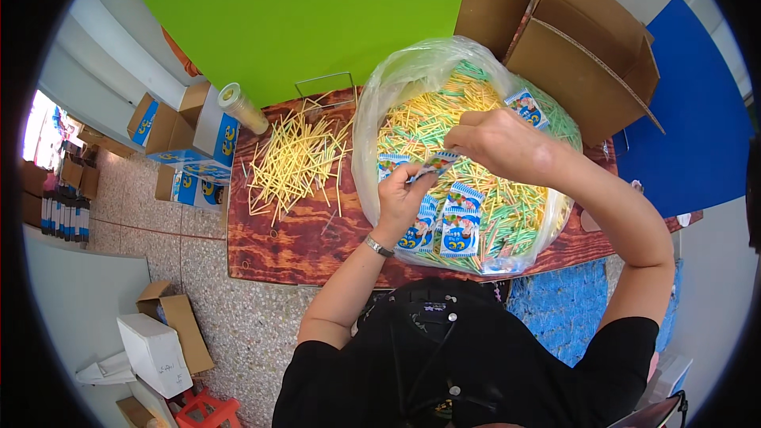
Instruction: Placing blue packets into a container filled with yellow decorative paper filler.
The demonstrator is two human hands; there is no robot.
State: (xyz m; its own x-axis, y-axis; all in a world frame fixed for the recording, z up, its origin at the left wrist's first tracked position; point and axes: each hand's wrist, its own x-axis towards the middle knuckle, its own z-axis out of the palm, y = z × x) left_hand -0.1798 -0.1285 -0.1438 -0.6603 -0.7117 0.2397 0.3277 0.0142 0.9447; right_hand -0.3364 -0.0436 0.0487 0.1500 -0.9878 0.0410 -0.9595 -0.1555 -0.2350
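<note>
Shirt nearest, left grip pinches 1 packet beside right grip, whose hold's unclear.

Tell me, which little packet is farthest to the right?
The blue-and-white packet peeking out just beyond the right hand; every other packet in view sits farther left.

We note a green board, brown carton and blue panel; lower left, a white box near a red stool.
</note>
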